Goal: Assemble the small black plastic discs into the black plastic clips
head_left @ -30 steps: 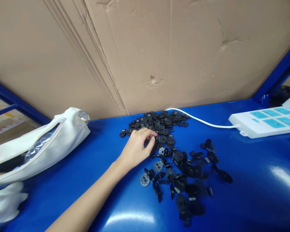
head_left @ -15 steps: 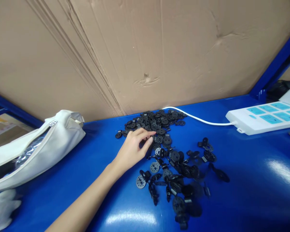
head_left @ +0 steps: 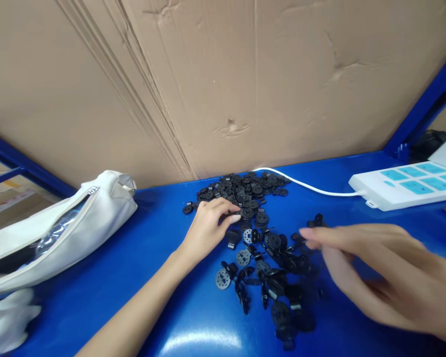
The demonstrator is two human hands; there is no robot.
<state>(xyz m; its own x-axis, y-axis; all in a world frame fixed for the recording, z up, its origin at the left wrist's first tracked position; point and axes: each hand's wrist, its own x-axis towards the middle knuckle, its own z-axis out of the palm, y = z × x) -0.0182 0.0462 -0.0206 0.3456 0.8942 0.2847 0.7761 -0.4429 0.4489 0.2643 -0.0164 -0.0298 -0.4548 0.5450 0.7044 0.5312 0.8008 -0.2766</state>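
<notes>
Many black round plastic clips with holed discs lie on the blue tabletop (head_left: 148, 238). They form a flat back pile (head_left: 245, 186) and a looser front heap (head_left: 275, 272). At the near left edge of the back pile is my left hand (head_left: 211, 223), thumb and forefinger pinched on a black clip. A separate clip (head_left: 232, 239) lies just below its thumb. My right hand (head_left: 379, 272), blurred, reaches in from the right, with thumb and forefinger together at the right edge of the front heap. Whatever lies between those fingertips is hidden.
A white power strip (head_left: 412, 186) with blue sockets lies at the right, its white cable (head_left: 308, 188) running behind the pile. An open white pouch (head_left: 107, 213) and a whitish object (head_left: 11, 322) are at the left. Cardboard (head_left: 226, 89) stands behind.
My right hand has come into view from the right and reached the front heap. The left hand stays by the back pile; a clip beneath it now shows clearly. The view has shifted slightly.
</notes>
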